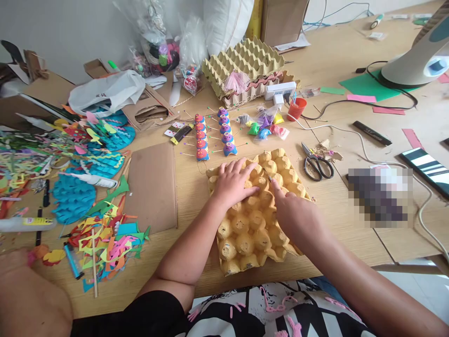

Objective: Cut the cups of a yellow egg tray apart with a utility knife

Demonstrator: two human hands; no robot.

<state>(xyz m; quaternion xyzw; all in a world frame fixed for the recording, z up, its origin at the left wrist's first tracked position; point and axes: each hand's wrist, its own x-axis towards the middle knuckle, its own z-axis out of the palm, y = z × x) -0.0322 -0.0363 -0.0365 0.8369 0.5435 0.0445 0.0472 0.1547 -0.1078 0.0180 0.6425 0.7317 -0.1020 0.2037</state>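
A yellow egg tray (243,241) lies with its bumps up on the table, close to my body. My left hand (235,182) rests on its upper left part with the fingers spread. At the tray's right side is my right hand (296,213), its index finger pointing along the bumps and the other fingers curled under. A small dark tip shows by that index finger; what the hand holds is mostly hidden. Beyond the tray stand two painted egg-carton strips, one blue and red (201,138), one purple and blue (226,131), with pins sticking out sideways.
Black scissors (317,164) lie right of the tray. Brown cardboard (152,187), paper scraps (105,243) and blue egg-tray pieces (73,199) are at the left. Another person's arm (31,299) reaches in at lower left. Stacked trays (245,61), a red cup (296,108) and a white cable (365,145) lie beyond.
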